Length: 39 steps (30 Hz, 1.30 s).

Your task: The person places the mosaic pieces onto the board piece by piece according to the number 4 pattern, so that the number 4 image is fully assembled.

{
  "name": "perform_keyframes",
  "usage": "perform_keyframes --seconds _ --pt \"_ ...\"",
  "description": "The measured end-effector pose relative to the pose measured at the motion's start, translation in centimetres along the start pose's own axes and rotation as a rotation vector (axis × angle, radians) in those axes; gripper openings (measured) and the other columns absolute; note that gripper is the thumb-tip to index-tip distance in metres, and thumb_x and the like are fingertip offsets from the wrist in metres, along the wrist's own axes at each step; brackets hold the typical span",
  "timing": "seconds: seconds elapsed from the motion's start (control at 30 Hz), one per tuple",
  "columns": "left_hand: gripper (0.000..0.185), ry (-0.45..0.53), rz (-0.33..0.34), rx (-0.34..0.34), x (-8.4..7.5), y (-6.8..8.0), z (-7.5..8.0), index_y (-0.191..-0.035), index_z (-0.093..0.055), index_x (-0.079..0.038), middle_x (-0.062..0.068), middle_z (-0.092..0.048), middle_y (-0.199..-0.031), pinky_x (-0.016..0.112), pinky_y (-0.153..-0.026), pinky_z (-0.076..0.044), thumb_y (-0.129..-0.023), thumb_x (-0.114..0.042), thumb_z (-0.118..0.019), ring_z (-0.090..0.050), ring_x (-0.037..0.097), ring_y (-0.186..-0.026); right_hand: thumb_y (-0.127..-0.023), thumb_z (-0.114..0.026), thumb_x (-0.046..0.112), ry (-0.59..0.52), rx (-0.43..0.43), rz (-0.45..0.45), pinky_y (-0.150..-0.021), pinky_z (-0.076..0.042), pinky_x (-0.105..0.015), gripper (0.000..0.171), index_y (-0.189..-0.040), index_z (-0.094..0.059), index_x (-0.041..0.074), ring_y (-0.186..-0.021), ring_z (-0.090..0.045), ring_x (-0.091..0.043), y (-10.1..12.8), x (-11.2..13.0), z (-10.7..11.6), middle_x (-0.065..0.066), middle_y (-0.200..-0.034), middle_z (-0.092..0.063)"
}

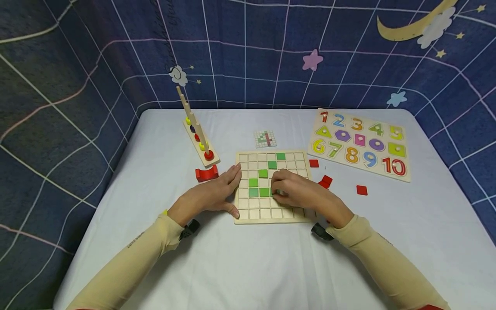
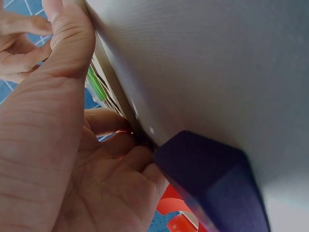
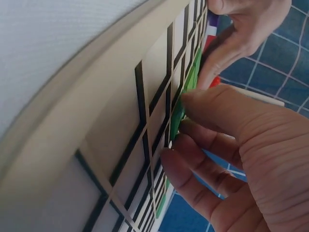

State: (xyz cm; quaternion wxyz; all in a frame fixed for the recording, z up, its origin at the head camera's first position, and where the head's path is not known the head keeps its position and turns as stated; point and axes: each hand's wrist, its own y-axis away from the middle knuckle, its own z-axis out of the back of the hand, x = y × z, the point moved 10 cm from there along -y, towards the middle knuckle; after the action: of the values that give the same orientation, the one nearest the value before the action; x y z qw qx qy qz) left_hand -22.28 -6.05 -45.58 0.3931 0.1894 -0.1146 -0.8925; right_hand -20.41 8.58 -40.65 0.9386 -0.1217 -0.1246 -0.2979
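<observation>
A wooden grid board [image 1: 248,214] lies on the white table in front of me, with several green tiles [image 1: 263,173] set in its squares. My left hand [image 1: 211,190] rests along the board's left edge, fingers extended and thumb spread towards the near corner. Over the middle right of the board is my right hand [image 1: 300,188], its thumb and fingers pinching a green tile [image 3: 177,116] low against the grid. The hand covers part of that tile in the head view. Just behind the board lies a small pattern card [image 1: 265,139] with green and red squares.
Loose red tiles [image 1: 362,190] lie right of the board. A number puzzle [image 1: 360,144] sits at the back right. Back left stands a wooden peg stacker [image 1: 213,162] with coloured rings, a red curved block [image 1: 206,173] before it. A patterned blue curtain [image 1: 259,64] surrounds the table.
</observation>
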Motion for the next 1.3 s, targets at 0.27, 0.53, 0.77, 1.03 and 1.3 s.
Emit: perform_keyframes --seconds 0.27,0.53,0.77,1.03,1.3 --pt "0.130 0.010 0.009 0.015 -0.1 0.0 -0.2 -0.170 -0.010 0.004 0.021 -0.001 -0.181 0.047 -0.134 -0.029 -0.082 -0.060 -0.082 -0.009 0.038 -0.170 -0.094 -0.083 0.011 0.022 -0.028 -0.035 -0.085 -0.060 -0.034 0.010 -0.099 -0.078 0.004 -0.097 -0.060 -0.020 0.3 -0.7 0.6 -0.008 -0.104 -0.071" --pt "0.130 -0.003 0.002 0.005 -0.1 0.0 0.0 -0.170 -0.012 0.004 0.022 -0.003 -0.181 0.046 -0.133 -0.030 -0.082 -0.061 -0.082 -0.010 0.039 -0.169 -0.093 -0.083 0.007 0.025 -0.038 -0.091 -0.092 -0.062 -0.039 0.013 -0.105 -0.080 0.002 -0.104 -0.065 -0.024 1.2 -2.4 2.1 -0.009 -0.109 -0.072" --pt "0.130 -0.012 -0.012 -0.008 -0.2 0.1 0.1 -0.169 -0.014 0.006 0.024 -0.004 -0.181 0.047 -0.133 -0.031 -0.082 -0.062 -0.082 -0.012 0.040 -0.169 -0.092 -0.084 0.007 0.037 -0.043 -0.116 -0.092 -0.063 -0.040 0.017 -0.108 -0.080 0.004 -0.104 -0.067 -0.023 2.2 -3.7 2.8 -0.009 -0.111 -0.071" --pt "0.129 0.007 0.001 0.009 -0.1 0.0 0.0 -0.169 -0.012 0.005 0.022 -0.002 -0.181 0.047 -0.134 -0.029 -0.083 -0.060 -0.082 -0.009 0.039 -0.169 -0.091 -0.085 0.007 0.028 -0.033 -0.245 -0.098 -0.062 -0.047 0.024 -0.113 -0.080 0.003 -0.114 -0.066 -0.030 3.7 -6.4 4.0 -0.013 -0.120 -0.071" --pt "0.129 -0.002 -0.006 -0.003 -0.2 0.1 0.1 -0.169 -0.013 0.006 0.023 -0.004 -0.181 0.047 -0.133 -0.030 -0.083 -0.060 -0.082 -0.011 0.040 -0.169 -0.094 -0.079 0.002 0.012 -0.005 -0.392 -0.105 -0.058 -0.054 0.027 -0.120 -0.077 -0.001 -0.123 -0.062 -0.038 4.9 -9.7 4.6 -0.020 -0.130 -0.069"
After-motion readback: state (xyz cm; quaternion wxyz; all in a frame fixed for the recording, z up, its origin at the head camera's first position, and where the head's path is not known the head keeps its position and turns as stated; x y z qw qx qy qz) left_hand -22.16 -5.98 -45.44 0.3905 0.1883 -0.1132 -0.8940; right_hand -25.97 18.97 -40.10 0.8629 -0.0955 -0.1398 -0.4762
